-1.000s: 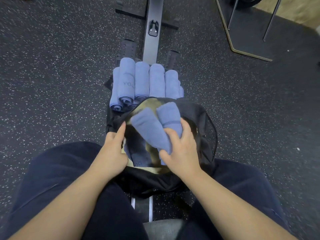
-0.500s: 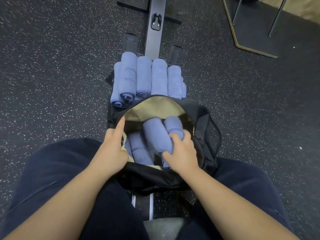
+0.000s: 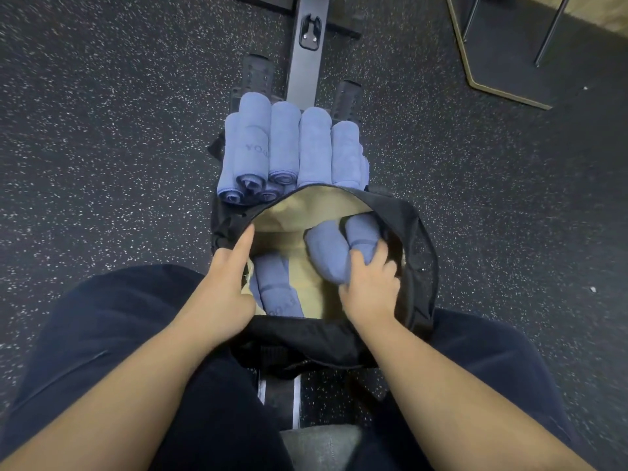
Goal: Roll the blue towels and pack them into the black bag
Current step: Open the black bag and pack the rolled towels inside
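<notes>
Right hand: right hand (image 3: 368,285) curls its fingers round two rolled blue terry towels (image 3: 341,248), holding both at their near ends, inside the right side of the bag's mouth.
Axis of held rolls: long axes run away from the grip, up and slightly left, far ends toward the far rim; they lie tilted, not yet flat on the lining.
Left hand: left hand (image 3: 227,283) holds the left rim of the soft black fabric bag (image 3: 419,266), thumb stretched along the edge, spreading the opening; what the fingers do behind the rim is hidden.
Nearer hand: by my reading the right hand alone carries the load, while the left only props the mouth.
Bag contents: tan lining shows; one rolled blue printed towel (image 3: 277,288) lies left of the grip against the left wall, with another edge possibly beside it, unclear. Bare lining sits between it and the held pair.
Beyond the bag: stacked row of rolled blue towels (image 3: 289,147) waits past the far rim, long axes pointing away, on a dark exercise bench frame (image 3: 307,62).
Next move, judged: lowering the pair rightward and down beside the packed roll.
</notes>
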Demonstrator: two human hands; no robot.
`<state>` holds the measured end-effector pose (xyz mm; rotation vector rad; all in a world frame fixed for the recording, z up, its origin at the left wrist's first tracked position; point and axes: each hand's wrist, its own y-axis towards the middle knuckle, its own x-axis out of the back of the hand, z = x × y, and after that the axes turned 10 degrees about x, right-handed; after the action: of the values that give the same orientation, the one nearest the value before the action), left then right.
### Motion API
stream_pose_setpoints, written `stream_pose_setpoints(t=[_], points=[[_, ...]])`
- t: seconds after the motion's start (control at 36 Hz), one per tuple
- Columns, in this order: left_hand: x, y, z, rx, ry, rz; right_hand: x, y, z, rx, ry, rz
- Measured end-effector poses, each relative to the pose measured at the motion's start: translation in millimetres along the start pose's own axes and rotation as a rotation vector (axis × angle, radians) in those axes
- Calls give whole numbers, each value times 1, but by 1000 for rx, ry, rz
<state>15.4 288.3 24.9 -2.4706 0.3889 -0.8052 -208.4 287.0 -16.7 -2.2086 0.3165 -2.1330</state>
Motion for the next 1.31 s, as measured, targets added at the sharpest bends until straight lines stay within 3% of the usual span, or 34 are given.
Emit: stream_pose_setpoints(t=[0.25,0.53,0.81,0.92,1.08,1.31], points=[[0,0,2,-26,2,10,-33,-15,24,-41,256,65],[0,-5,0,-37,38,36,-60,-34,34,33,277,185],[-2,-5,-2,-23,46,37,-62,-26,28,-37,651,316],[-2,-5,-2,-27,51,30,-60,-23,29,-67,769,286],[-1,-4,1,-31,57,27,-58,-20,27,-49,788,289],[5,-3,5,-43,75,-27,-58,-17,36,-28,627,387]])
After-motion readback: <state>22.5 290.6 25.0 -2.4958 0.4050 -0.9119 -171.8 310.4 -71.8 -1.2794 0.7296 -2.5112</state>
